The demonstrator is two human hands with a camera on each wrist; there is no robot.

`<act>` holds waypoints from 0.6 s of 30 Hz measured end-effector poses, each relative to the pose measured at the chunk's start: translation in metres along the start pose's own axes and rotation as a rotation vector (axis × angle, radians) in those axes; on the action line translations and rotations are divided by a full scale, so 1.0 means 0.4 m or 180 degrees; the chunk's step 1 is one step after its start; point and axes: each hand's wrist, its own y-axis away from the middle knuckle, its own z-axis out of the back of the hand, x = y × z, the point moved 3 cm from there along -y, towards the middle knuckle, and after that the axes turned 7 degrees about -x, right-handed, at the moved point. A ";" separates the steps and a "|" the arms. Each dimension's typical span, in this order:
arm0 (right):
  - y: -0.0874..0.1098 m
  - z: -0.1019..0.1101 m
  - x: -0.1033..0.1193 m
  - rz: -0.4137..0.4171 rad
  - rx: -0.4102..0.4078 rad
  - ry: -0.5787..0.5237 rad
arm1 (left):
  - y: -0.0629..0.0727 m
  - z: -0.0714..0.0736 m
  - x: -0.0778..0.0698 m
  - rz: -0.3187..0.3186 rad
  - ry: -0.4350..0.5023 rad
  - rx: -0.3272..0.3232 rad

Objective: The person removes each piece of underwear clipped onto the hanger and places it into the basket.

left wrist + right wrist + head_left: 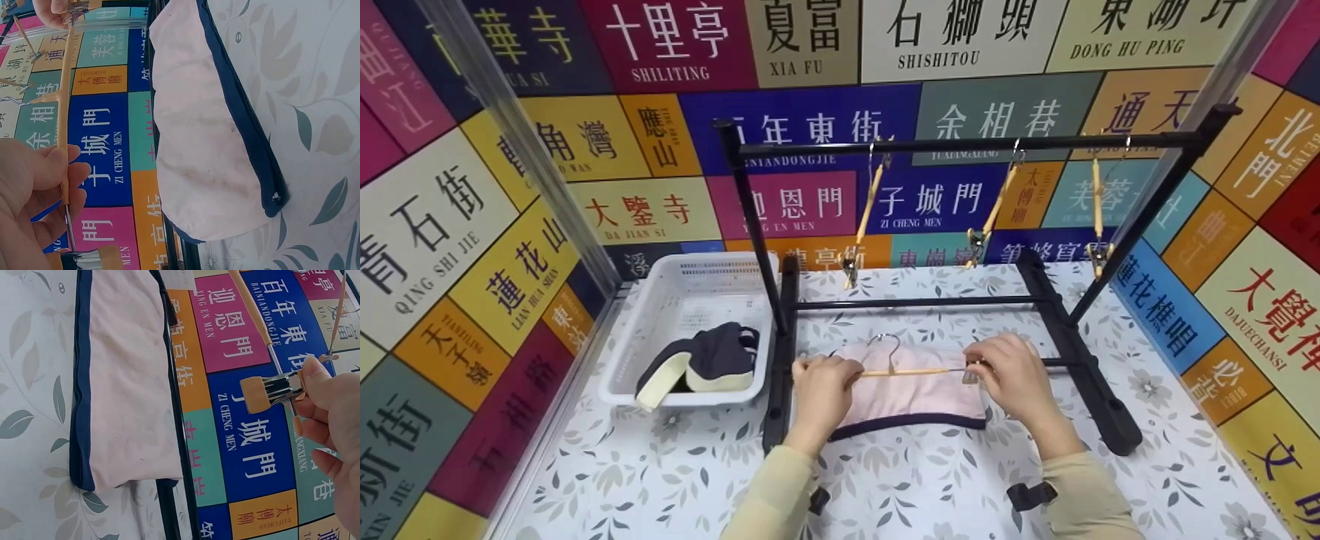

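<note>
A wooden clip hanger point(915, 372) with a metal hook is held level in both hands, above a folded pink garment with dark navy trim point(911, 405). My left hand point(821, 390) pinches the wooden bar near its left end; in the left wrist view thumb and fingers close round the bar, just inside a wood-padded metal clip point(87, 259). At the other end, my right hand point(1016, 375) pinches the metal clip point(275, 391) between thumb and fingers. Both wrist views show the garment point(191, 124) apart from the hanger, flat on the patterned table.
A black rack point(967, 145) stands behind the hands, with three clip hangers point(870, 202) on its top bar. Its feet point(1080, 367) flank the garment. To the left, a white basket point(619, 367) contains dark and cream cloth point(720, 360). Sign-covered walls point(825, 120) enclose the table.
</note>
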 end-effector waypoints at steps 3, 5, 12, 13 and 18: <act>0.004 -0.002 -0.002 -0.0012 0.0027 -0.0006 | -0.001 0.002 -0.002 -0.0002 0.0002 0.0004; 0.006 -0.002 -0.002 -0.0005 0.0025 -0.0019 | -0.002 0.005 -0.003 0.0003 0.0008 0.0004; 0.013 -0.002 -0.002 -0.0041 0.0047 -0.0083 | -0.001 0.005 -0.004 -0.0008 -0.0007 -0.0012; 0.014 -0.002 -0.002 -0.0053 0.0058 -0.0094 | 0.000 0.004 -0.003 -0.0016 -0.0017 -0.0021; 0.017 -0.005 0.004 -0.0064 0.0097 -0.0121 | 0.001 0.002 -0.006 -0.0025 -0.0043 0.0000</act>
